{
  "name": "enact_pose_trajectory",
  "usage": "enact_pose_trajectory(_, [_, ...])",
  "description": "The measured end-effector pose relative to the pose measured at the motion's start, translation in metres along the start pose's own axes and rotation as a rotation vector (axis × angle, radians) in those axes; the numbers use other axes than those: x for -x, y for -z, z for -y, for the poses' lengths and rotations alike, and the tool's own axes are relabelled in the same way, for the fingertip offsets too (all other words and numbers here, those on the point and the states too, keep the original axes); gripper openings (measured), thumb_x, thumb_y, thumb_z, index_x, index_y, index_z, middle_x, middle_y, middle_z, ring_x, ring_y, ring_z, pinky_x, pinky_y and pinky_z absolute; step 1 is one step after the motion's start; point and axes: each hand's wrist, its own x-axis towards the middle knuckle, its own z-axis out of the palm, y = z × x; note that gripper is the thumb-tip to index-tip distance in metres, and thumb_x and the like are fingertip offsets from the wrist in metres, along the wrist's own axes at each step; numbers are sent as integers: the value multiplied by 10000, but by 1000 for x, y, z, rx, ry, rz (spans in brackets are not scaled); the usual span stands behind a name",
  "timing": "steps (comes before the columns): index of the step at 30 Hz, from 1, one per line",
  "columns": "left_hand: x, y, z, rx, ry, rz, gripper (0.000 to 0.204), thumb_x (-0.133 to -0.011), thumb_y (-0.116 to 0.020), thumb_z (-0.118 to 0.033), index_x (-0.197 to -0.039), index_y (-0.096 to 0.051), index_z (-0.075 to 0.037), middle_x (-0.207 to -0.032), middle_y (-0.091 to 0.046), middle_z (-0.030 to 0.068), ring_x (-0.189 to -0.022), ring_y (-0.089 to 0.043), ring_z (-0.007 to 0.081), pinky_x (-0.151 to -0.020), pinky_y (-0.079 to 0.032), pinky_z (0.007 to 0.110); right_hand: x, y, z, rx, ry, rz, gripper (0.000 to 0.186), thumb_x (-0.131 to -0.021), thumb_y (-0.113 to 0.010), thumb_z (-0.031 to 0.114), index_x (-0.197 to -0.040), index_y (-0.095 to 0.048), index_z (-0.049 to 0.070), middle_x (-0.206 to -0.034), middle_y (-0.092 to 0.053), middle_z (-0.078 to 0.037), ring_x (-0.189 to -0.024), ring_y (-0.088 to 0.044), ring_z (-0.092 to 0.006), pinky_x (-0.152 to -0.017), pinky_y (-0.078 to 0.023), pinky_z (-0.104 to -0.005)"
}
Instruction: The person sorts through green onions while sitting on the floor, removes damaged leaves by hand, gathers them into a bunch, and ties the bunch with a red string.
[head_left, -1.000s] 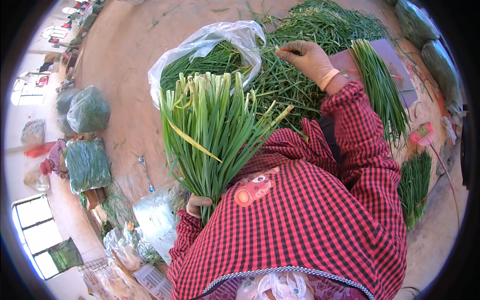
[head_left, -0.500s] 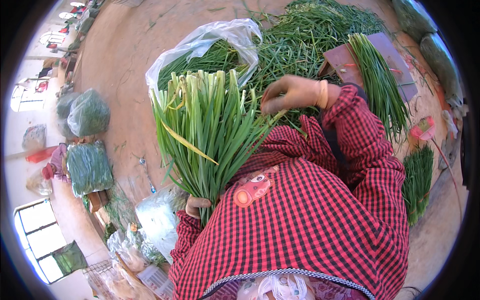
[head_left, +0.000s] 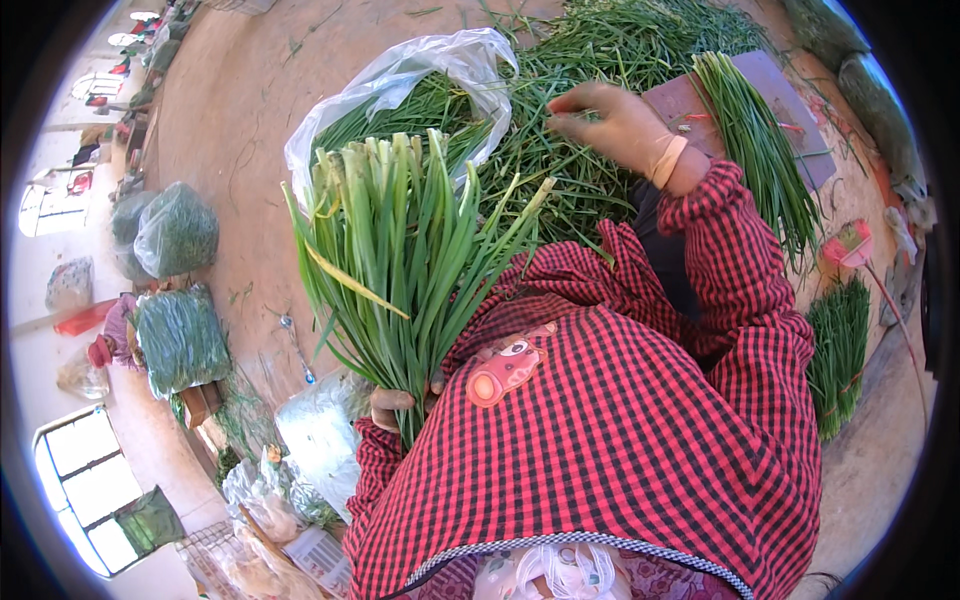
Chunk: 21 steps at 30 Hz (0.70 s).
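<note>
Because left hand (head_left: pixel 393 402) grips bunch (head_left: pixel 392 270) only at its narrow lower end, stems (head_left: pixel 372 165) fan loose above; slackening fingers could spill outer ones. Right hand (head_left: pixel 620 128) apart from bunch, thumb and fingers parted, nothing visible between. Yellow leaf (head_left: pixel 355 283) lying across bunch: could drag neighbours out if pulled. Bag (head_left: pixel 455 50) gapes beyond, heap (head_left: pixel 640 50) beside it; dropped stems might get lost in either.

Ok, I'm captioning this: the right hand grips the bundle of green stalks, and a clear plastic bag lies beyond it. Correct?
Not quite: the head view shows the left hand gripping the bundle of green stalks. The clear plastic bag does lie beyond it.
</note>
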Motion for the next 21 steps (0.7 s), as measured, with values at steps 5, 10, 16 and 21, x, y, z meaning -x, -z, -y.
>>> enact_pose_trajectory(5, [2, -13, -2, -105, 25, -137, 693, -591, -680, 20, -1275, -570, 23, -1189, -664, 167, -1032, -659, 314, -934, -512, 403, -4, -54, 74, 203, 78, 769, 454, -813, -655, 440, -1059, -703, 60, -983, -698, -196, -933, -657, -367, -1004, -422, -456])
enact_pose_trajectory(10, [-12, -16, -14, -504, 41, -3, 764, -615, -733, 49, -1348, -526, -13, -1300, -614, 105, -1204, -557, 231, -1070, -389, 363, 7, -121, 10, -233, 660, 247, 366, -863, -652, 115, -1228, -644, 96, -1224, -653, -97, -1134, -575, -292, -1027, -430, -418])
enact_pose_trajectory(16, [-16, -32, -12, -511, -1, -17, 682, -656, -714, 60, -1311, -533, 3, -1236, -636, 101, -1139, -587, 216, -1022, -432, 366, -4, -22, 5, -850, -393, 167, 210, -963, -611, 226, -996, -678, 30, -842, -689, -21, -633, -573, -80, -661, -520, -247])
enact_pose_trajectory(21, [-29, -18, 1, -517, -55, -28, 575, -708, -710, 62, -1267, -586, 5, -1178, -677, 97, -1067, -641, 205, -981, -475, 350, -22, 22, 8, -627, -244, -133, 238, -959, -633, 186, -1084, -674, -12, -806, -681, -33, -628, -554, -80, -627, -500, -228])
